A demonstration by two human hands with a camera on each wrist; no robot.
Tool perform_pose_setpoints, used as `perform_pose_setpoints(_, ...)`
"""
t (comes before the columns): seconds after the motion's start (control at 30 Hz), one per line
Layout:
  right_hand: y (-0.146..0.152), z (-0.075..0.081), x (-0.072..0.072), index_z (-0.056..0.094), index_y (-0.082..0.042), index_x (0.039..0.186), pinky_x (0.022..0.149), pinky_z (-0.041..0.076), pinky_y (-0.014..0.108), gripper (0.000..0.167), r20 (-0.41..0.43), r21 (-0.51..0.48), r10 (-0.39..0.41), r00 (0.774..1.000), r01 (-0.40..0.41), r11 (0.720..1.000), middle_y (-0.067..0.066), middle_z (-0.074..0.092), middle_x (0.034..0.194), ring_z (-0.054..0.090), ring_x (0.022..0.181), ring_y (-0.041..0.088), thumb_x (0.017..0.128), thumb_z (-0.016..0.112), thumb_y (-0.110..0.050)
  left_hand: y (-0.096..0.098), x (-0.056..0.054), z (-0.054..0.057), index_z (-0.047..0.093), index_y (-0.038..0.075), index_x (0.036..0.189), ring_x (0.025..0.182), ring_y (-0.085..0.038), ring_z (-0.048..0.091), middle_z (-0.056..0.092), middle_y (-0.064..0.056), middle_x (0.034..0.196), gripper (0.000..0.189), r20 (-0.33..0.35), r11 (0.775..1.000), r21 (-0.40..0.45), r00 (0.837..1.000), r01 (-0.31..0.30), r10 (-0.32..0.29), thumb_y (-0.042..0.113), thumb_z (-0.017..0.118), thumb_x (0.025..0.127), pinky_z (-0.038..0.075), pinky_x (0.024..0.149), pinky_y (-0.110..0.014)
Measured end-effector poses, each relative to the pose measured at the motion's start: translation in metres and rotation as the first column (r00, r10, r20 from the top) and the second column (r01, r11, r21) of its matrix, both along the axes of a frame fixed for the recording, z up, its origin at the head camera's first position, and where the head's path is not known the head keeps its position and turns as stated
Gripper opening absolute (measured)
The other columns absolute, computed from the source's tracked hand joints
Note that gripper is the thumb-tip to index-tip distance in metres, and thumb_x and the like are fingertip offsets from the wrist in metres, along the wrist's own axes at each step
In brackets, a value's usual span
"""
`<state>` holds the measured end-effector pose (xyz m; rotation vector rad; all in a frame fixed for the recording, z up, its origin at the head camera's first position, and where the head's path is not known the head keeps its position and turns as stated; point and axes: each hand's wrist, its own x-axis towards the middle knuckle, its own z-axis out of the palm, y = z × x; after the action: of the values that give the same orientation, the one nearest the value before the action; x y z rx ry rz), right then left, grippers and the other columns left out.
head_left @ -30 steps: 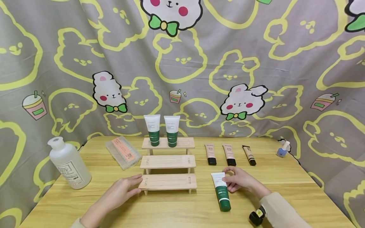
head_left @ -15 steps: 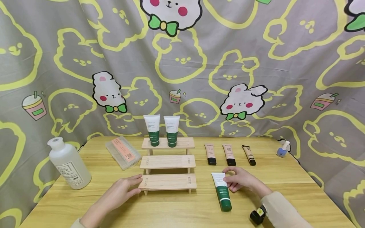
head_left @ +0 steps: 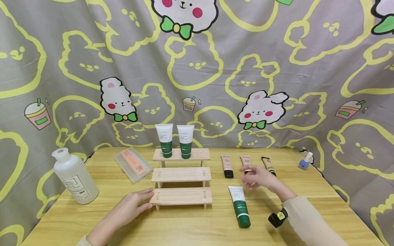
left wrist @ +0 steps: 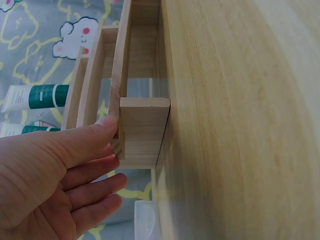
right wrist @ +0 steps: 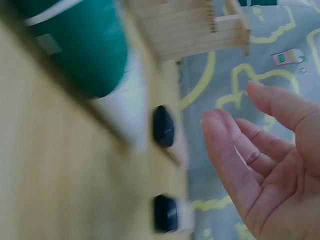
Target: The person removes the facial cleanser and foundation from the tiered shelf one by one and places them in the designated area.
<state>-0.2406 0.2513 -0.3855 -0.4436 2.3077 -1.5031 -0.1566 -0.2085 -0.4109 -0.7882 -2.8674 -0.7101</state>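
A three-tier wooden display stand (head_left: 181, 196) stands mid-table, with two white-and-green squeeze tubes (head_left: 164, 140) upright on its top tier. My left hand (head_left: 130, 206) holds the left end of the lowest tier, thumb at the front edge and index finger behind. Its other fingers (left wrist: 95, 192) hang loose. My right hand (head_left: 260, 179) is raised with nothing in it, fingers loosely bent and apart. It partly covers one BB cream tube (head_left: 245, 160) in the head view. A third green-and-white squeeze tube (head_left: 240, 208) lies on the table just in front of that hand.
Another BB cream tube (head_left: 227, 166) and a small beige tube (head_left: 268, 165) lie behind the right hand. A nail polish bottle (head_left: 304, 161) stands at the far right. At left are a large pump-less plastic bottle (head_left: 77, 177) and a flat clear case (head_left: 132, 164). A patterned curtain (head_left: 212, 68) backs the table.
My right hand has let go of the green-and-white squeeze tube and lifted away toward the BB cream tubes. The tube stays lying on the table. My left hand has not moved.
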Motion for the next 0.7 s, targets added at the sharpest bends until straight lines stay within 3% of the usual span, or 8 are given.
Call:
perform_pose_setpoints(0.2, -0.019, 0.033, -0.015, 0.045, 0.009, 0.124, 0.065, 0.055, 0.044, 0.044, -0.114, -0.005, 0.021, 0.993, -0.022, 1.000, 0.014, 0.060, 0.087, 0.059, 0.080, 0.040, 0.089, 0.062, -0.012, 0.000, 0.000, 0.000, 0.061, -0.006, 0.115, 0.110, -0.036, 0.053, 0.054, -0.019, 0.124, 0.039, -0.012, 1.000, -0.003, 1.000, 0.000, 0.000, 0.015, 0.068, 0.083, 0.045, 0.089, -0.046)
perform_pose_setpoints(0.4, -0.047, 0.064, -0.028, 0.049, 0.008, 0.122, 0.069, 0.056, 0.041, 0.039, -0.232, -0.036, 0.032, 0.972, -0.041, 0.999, 0.019, 0.059, 0.096, 0.059, 0.086, 0.038, 0.090, 0.060, -0.013, 0.000, 0.001, 0.001, 0.061, -0.006, 0.115, 0.109, -0.036, 0.053, 0.055, -0.019, 0.123, 0.038, -0.009, 1.000, -0.006, 1.000, -0.001, 0.001, 0.014, 0.068, 0.082, 0.045, 0.088, -0.046)
perform_pose_setpoints(0.7, -0.090, 0.088, -0.043, 0.053, 0.002, 0.120, 0.073, 0.055, 0.040, 0.037, -0.277, -0.124, -0.011, 0.961, -0.025, 0.992, 0.018, 0.058, 0.102, 0.060, 0.089, 0.029, 0.089, 0.063, -0.015, 0.000, 0.001, 0.001, 0.062, -0.005, 0.115, 0.109, -0.036, 0.053, 0.055, -0.019, 0.123, 0.039, -0.012, 1.000, -0.006, 1.000, -0.002, 0.002, 0.017, 0.067, 0.084, 0.045, 0.088, -0.046)
